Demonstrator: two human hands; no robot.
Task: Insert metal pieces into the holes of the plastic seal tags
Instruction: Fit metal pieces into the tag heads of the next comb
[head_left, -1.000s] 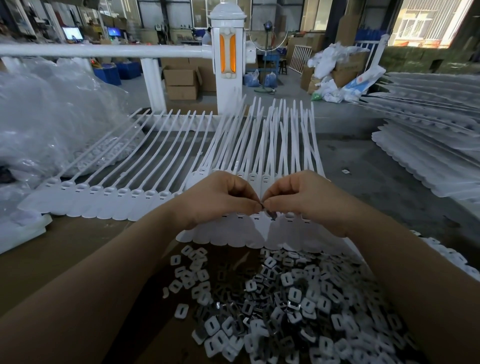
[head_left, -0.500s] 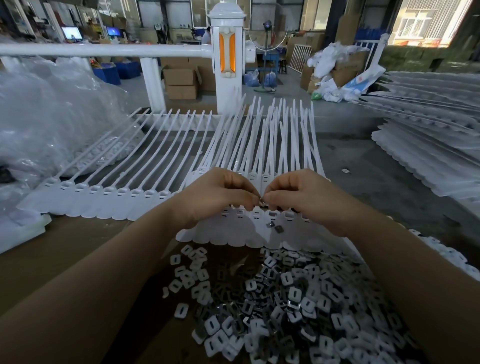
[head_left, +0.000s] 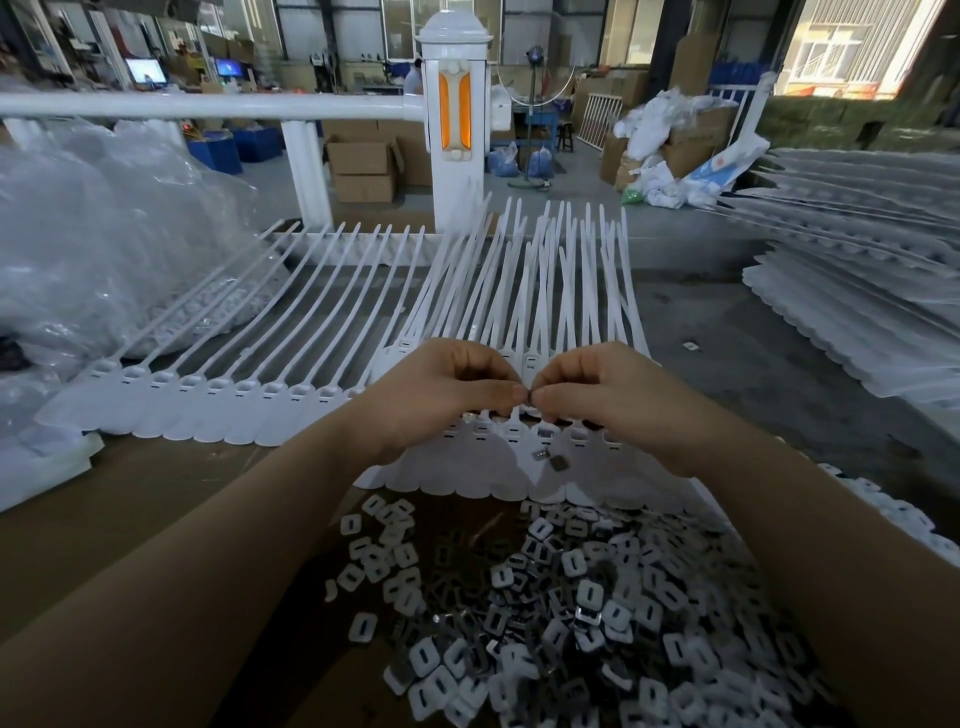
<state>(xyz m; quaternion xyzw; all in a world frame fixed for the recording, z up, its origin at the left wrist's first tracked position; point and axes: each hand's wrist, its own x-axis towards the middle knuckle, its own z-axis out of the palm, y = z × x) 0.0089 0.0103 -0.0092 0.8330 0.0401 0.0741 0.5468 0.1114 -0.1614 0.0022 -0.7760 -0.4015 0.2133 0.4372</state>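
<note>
Dim workshop light, daylight spilling in from 1 o'clock.

I worked in a gloomy hall; the brightest patch was the window (head_left: 841, 47) far off at 1 o'clock, blown out to a pale glare. The orange lamp (head_left: 454, 111) on the white post (head_left: 453, 130) at 12 o'clock glowed warmly. My forearms looked dull and shaded, and my left hand (head_left: 441, 400) and right hand (head_left: 597, 400) cast soft shadow on the seal tags (head_left: 519, 467) beneath. The heap of metal pieces (head_left: 587, 613) at 6 o'clock caught small glints. The wide lens bowed the rail (head_left: 208, 106) at 10 o'clock, and the clear bags (head_left: 104, 234) at 9 o'clock smeared into soft blur.
</note>
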